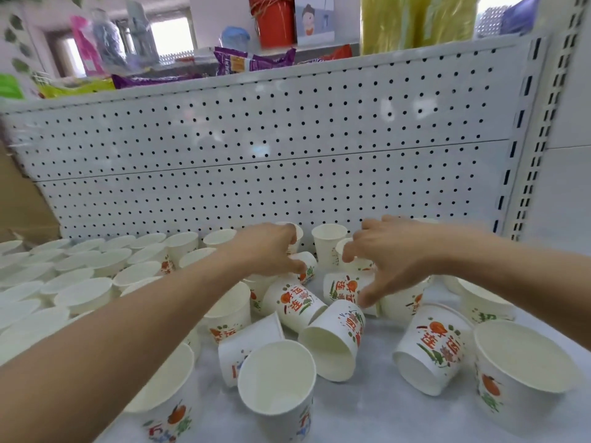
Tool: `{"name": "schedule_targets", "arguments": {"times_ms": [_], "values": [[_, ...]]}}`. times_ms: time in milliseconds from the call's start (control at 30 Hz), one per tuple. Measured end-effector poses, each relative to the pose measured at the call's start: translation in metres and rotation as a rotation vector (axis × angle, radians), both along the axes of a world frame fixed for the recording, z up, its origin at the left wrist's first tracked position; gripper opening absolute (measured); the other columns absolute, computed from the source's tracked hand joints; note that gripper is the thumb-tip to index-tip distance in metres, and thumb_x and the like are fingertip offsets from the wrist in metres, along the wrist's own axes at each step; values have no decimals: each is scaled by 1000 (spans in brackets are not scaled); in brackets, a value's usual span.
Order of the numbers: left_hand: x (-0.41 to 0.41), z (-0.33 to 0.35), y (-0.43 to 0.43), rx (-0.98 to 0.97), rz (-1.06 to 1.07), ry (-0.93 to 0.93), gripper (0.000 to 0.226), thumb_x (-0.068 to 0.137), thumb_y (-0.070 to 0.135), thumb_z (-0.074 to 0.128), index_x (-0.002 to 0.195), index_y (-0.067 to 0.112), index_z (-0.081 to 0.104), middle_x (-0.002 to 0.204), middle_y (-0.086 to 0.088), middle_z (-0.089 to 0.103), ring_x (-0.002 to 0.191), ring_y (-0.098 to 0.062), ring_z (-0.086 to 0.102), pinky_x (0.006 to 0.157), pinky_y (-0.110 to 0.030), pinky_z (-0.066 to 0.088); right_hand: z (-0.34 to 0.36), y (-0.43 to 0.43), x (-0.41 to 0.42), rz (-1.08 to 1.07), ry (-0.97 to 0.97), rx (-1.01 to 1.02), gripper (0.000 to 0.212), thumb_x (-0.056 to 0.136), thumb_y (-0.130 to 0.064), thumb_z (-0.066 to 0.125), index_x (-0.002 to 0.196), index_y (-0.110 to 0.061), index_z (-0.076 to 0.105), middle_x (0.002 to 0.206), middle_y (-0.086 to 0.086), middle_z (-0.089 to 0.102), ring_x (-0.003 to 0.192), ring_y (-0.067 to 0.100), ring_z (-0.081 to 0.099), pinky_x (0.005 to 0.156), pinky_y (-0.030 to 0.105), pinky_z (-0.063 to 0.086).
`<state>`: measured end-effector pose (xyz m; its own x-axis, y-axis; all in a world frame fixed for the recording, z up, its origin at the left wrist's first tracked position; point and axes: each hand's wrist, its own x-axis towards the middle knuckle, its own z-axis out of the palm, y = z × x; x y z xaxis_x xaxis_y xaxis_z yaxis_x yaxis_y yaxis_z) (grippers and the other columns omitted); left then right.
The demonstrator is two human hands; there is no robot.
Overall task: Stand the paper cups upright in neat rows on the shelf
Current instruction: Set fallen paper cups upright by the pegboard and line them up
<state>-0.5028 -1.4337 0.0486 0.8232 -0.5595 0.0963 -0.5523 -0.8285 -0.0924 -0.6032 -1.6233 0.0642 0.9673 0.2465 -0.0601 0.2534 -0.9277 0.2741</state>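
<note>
Several white paper cups with orange and green print fill the white shelf [367, 410]. Upright cups stand in rows [96, 276] on the left. A jumble of tipped cups [297, 302] lies in the middle, and one lies on its side at the right [431, 346]. My left hand [268, 251] reaches to the back, and its fingers and thumb curl round a small tilted cup [307, 265]. My right hand [396, 257] hovers with spread fingers over another tipped cup [343, 287] and holds nothing. An upright cup [329, 244] stands between the two hands.
A white pegboard back panel [256, 155] closes the shelf behind the cups, with a slotted upright post [531, 174] at the right. Large upright cups [524, 362] stand at the front right and near left [166, 388]. Packets and bottles sit on the upper shelf [249, 59].
</note>
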Motion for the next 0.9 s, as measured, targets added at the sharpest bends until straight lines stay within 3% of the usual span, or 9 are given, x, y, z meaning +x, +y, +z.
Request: {"name": "schedule_targets", "arguments": {"times_ms": [133, 333, 533, 633, 733, 900], "values": [[6, -10, -9, 93, 84, 28, 61, 77, 66, 62, 116, 20, 51, 101, 2, 62, 89, -19, 57, 77, -33, 50, -6, 5, 4, 60, -21, -114, 77, 67, -76, 60, 127, -29, 47, 101, -11, 49, 95, 13, 36, 84, 30, 27], [11, -18, -15, 102, 154, 97, 63, 75, 67, 63, 119, 21, 53, 102, 0, 63, 91, -20, 59, 85, -35, 48, -15, 0, 5, 82, -3, -134, 88, 63, -78, 61, 130, -25, 46, 128, -3, 43, 116, 16, 32, 100, 37, 31], [12, -19, -17, 111, 160, 70, 61, 75, 62, 65, 119, 23, 50, 104, 0, 62, 92, -22, 57, 89, -38, 40, -25, -6, 6, 123, -67, -143, 80, 67, -79, 55, 117, -17, 54, 131, 2, 45, 121, 19, 31, 102, 39, 33], [10, -12, -16, 52, 122, 13, 58, 76, 60, 65, 116, 21, 50, 98, 2, 60, 88, -21, 56, 85, -36, 38, -22, -9, 6, 124, -127, -104, 65, 69, -72, 55, 108, -20, 54, 129, 2, 46, 121, 20, 34, 100, 40, 36], [6, -2, -15, -50, 75, -27, 59, 74, 57, 69, 119, 23, 49, 97, 4, 57, 86, -18, 54, 79, -32, 41, -20, -12, 5, 138, -158, -90, 71, 67, -76, 55, 115, -23, 49, 126, -1, 43, 116, 18, 35, 96, 39, 38], [-1, 13, -4, -281, -53, -29, 62, 75, 54, 72, 127, 33, 47, 113, 3, 51, 92, -17, 52, 75, -29, 41, -15, -12, -7, 58, -293, 16, 67, 72, -81, 44, 106, -24, 52, 105, -6, 43, 94, 13, 33, 84, 32, 37]]}}
